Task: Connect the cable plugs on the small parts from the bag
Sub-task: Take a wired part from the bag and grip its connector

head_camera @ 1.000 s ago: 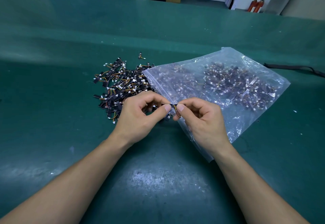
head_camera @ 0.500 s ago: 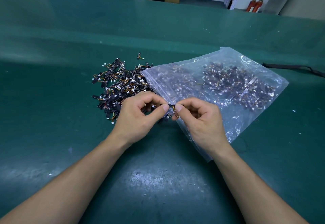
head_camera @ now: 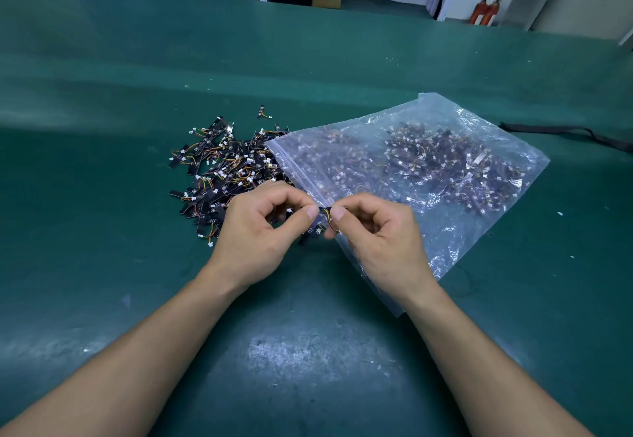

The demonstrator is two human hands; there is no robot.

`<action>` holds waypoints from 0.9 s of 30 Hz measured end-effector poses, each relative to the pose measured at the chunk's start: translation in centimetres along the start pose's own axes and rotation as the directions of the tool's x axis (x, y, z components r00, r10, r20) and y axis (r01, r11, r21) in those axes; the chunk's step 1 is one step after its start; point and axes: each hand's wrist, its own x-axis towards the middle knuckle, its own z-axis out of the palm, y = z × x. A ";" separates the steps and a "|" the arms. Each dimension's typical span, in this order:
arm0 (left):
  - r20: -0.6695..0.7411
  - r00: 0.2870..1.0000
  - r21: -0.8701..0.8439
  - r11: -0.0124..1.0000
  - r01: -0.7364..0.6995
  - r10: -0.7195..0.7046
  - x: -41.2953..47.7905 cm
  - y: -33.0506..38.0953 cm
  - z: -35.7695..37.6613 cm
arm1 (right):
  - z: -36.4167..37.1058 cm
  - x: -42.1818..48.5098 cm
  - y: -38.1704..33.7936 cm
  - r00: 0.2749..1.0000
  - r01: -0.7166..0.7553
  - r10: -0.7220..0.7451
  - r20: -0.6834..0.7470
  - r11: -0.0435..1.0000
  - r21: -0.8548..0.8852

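Thumb and forefinger of the left hand (head_camera: 253, 231) were pinched tight on one end of a small black part (head_camera: 323, 211). The right hand (head_camera: 380, 234) was pinched just as narrow on the other end, where the orange and yellow wires (head_camera: 330, 222) looped out. The other fingers on both hands were curled in, not holding anything I could see. The plug itself was hidden between the thumbs, so I couldn't tell if it was seated.

Honestly, not much changed over the last second on my feed. Both pinches stayed put, thumb tips almost touching, held right where the zip edge of the clear bag (head_camera: 445, 169) meets the heap. The whole view slid a bit, but that looked like the head camera, since bag and hands shifted together. My read was same part, still mid-connect, no release yet, so this one didn't count as done.

Further out, the loose pile of parts (head_camera: 226, 166) sat just left of the bag's mouth on the green table (head_camera: 102, 100), touching it. One stray piece (head_camera: 262, 112) lay a little beyond. The bag looked well stuffed, so loads left to do. A black strap (head_camera: 565, 131) lay off to the right, well apart from everything.
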 end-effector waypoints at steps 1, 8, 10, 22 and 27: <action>0.000 1.000 -0.004 1.000 0.007 -0.007 0.0 0.0 0.0 | 0.0 0.0 0.0 1.000 0.005 -0.005 -0.006 1.000 -0.023; 0.022 0.998 -0.030 0.998 0.052 -0.051 -0.1 0.0 0.0 | 0.1 0.0 0.1 0.999 0.030 -0.032 -0.025 0.997 -0.075; 0.017 0.999 -0.016 0.999 0.044 -0.044 -0.1 -0.1 0.0 | 0.0 0.0 0.1 1.000 0.014 -0.016 -0.026 0.998 -0.053; 0.030 0.999 -0.015 1.000 0.023 -0.023 -0.1 -0.2 -0.1 | 0.0 0.0 0.2 0.999 0.044 -0.046 -0.022 0.996 -0.076; 0.009 1.000 0.016 1.000 -0.001 0.001 -0.1 -0.3 -0.1 | 0.0 -0.1 0.2 1.000 0.002 -0.002 -0.012 1.000 0.003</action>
